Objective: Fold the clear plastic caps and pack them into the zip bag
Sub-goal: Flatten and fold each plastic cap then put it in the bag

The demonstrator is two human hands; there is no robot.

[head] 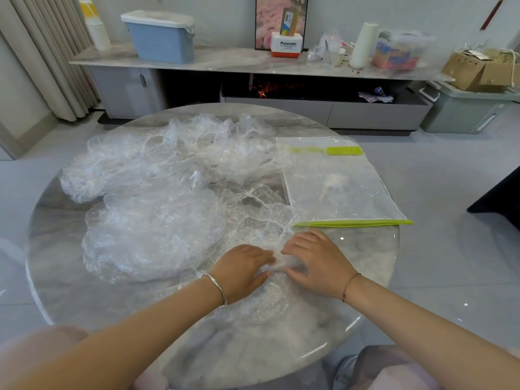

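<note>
Near the table's front edge, the left hand and right hand meet over one cap. Their fingertips are curled in, pinching a bunched ridge of its film between them. The stuff looks feather-light, limp and slick, so it will likely spring open unless pressed flat. The gathered elastic rim seems the surest hold. The other caps heap loose across the left and middle. The zip bag lies flat toward the right edge, with a small white wad apparently inside.
</note>
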